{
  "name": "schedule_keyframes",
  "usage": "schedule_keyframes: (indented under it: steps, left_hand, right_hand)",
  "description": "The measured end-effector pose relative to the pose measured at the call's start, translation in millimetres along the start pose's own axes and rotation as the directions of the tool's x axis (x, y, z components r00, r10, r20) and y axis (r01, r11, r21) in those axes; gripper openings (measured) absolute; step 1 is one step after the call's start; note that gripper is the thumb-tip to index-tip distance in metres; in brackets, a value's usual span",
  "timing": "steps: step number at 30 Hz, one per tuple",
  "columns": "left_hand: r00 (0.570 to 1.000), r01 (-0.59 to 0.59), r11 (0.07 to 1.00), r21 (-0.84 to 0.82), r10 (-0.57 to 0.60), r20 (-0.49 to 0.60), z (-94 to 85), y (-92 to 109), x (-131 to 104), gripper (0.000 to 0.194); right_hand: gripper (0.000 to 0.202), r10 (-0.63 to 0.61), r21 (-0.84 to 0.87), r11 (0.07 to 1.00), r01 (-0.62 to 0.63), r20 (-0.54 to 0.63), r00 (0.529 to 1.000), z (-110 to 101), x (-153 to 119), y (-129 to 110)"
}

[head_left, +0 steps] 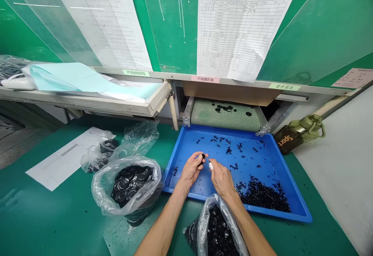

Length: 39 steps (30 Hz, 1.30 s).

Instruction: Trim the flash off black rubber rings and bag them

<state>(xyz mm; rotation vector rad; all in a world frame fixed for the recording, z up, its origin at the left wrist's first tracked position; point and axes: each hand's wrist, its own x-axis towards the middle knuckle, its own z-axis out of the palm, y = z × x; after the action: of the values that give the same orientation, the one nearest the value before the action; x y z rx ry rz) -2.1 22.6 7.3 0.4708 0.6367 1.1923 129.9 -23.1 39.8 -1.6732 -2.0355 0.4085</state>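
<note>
In my left hand [190,168], closed, a small round black part [202,159] is pinched between the fingers. My right hand [222,178] is wrapped round a thin pointed tool [207,158], whose tip meets the black part; a white bit shows at its fingertips, and I cannot tell whether it is the handle or a wrapping. Both hands are over the front of a blue tray [186,139] with small black scraps scattered in it and a dense scrap pile [266,195] at its front right. Below my right wrist stands an open plastic bag of black parts [220,232].
Left of my hands stands another open bag of black ring-shaped parts [132,182]. Behind it lie a smaller bag [100,155] and a white sheet [62,158]. A conveyor belt [227,118] carrying black parts ends above the tray. A green bottle [301,131] lies tilted at right.
</note>
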Motion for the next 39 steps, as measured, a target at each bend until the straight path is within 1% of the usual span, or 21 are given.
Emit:
schedule_keyframes:
  steps: [5,9,14,17,20,24,26,27,29,31,32,34,37,39]
  left_hand:
    - [1.000,-0.016,1.000,0.008,0.016,-0.015,-1.0,-2,2,0.022]
    - [1.000,-0.010,0.999,0.035,0.011,-0.029,-1.0,-2,2,0.021]
    - [0.999,0.006,0.997,0.079,-0.002,-0.047,0.3,-1,1,0.028]
    - [0.999,0.013,0.994,0.106,-0.008,-0.044,0.8,-1,0,0.030]
    - [1.000,-0.009,0.993,0.121,0.012,-0.025,0.8,-2,0,0.030]
    - [0.999,-0.053,0.989,0.136,0.053,0.003,0.2,-3,0,0.028]
    - [0.996,-0.086,0.985,0.152,0.083,0.028,0.1,-3,0,0.025]
    - [0.994,-0.102,0.981,0.162,0.096,0.041,0.2,-3,0,0.024]
    - [0.993,-0.118,0.976,0.185,0.110,0.054,0.6,-3,0,0.024]
    - [0.994,-0.105,0.972,0.208,0.099,0.040,1.0,-3,0,0.026]
    - [0.995,-0.095,0.972,0.217,0.091,0.029,1.2,-3,1,0.027]
    - [0.997,-0.080,0.972,0.220,0.080,0.009,1.0,-4,2,0.028]
    - [0.997,-0.067,0.976,0.206,0.071,-0.011,-0.5,-6,4,0.030]
    - [0.998,-0.048,0.978,0.201,0.054,-0.026,-2.1,-7,5,0.031]
  right_hand:
    - [0.033,0.016,-0.023,1.000,-0.015,0.011,1.000,0,0,-1]
    - [0.035,0.029,-0.041,0.999,-0.029,-0.001,1.000,2,1,-1]
    - [0.037,0.036,-0.106,0.994,-0.035,0.006,0.999,-1,1,-3]
    - [0.036,0.076,-0.168,0.983,-0.072,0.016,0.997,-3,1,-7]
    - [0.035,0.127,-0.215,0.969,-0.120,0.022,0.992,-2,2,-13]
    - [0.031,0.179,-0.214,0.962,-0.172,0.010,0.984,0,3,-19]
    - [0.030,0.190,-0.166,0.968,-0.188,-0.003,0.982,2,5,-18]
    - [0.030,0.192,-0.112,0.975,-0.192,-0.004,0.981,3,6,-16]
    - [0.029,0.210,0.092,0.973,-0.212,0.026,0.977,5,9,-10]
    - [0.029,0.231,0.310,0.918,-0.246,0.085,0.969,8,13,-2]
    - [0.029,0.238,0.384,0.885,-0.264,0.114,0.965,10,15,2]
    - [0.029,0.243,0.448,0.847,-0.287,0.155,0.958,15,19,8]
    - [0.029,0.233,0.473,0.829,-0.297,0.189,0.954,20,22,13]
    - [0.029,0.236,0.470,0.831,-0.299,0.190,0.953,20,22,14]
